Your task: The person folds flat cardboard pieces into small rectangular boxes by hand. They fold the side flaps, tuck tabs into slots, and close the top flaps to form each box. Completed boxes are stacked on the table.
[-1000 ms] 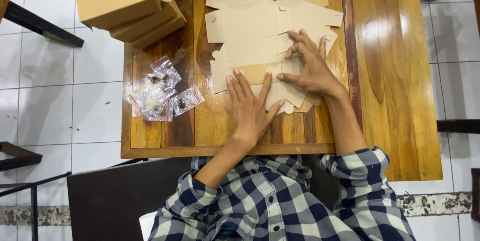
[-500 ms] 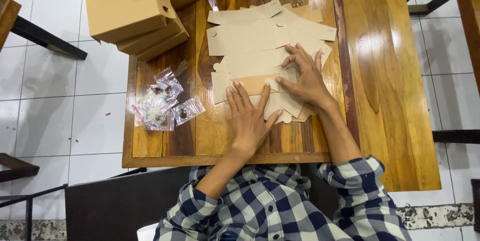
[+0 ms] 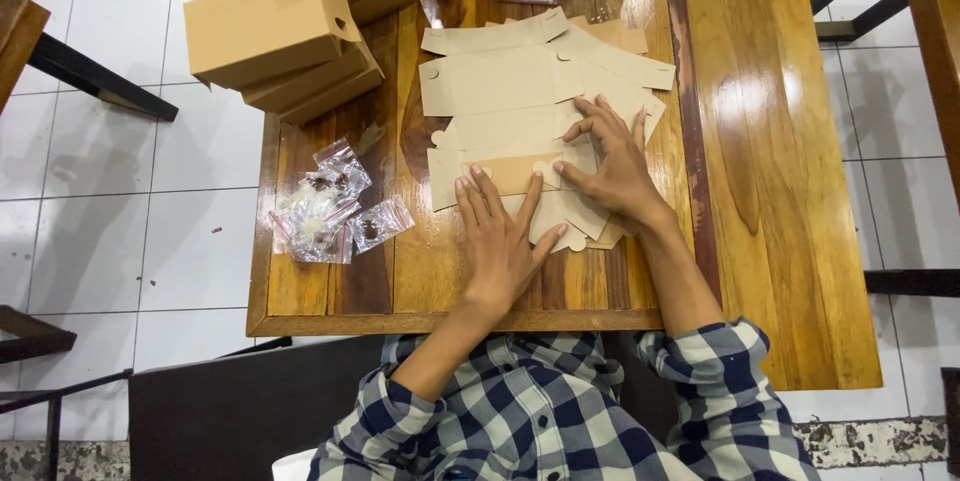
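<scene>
Both hands lie flat and unclenched on the flat cardboard blanks [image 3: 520,106] at the table's [image 3: 330,291] middle. The left hand [image 3: 500,241] presses the near edge; the right hand [image 3: 610,166] sits at its 2 o'clock. The blanks' long axis runs 9 to 3 o'clock.

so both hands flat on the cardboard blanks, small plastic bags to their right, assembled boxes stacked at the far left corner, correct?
Not quite. In the head view the small plastic bags lie to the left of the left hand and right hand, not the right. The rest holds.
</scene>
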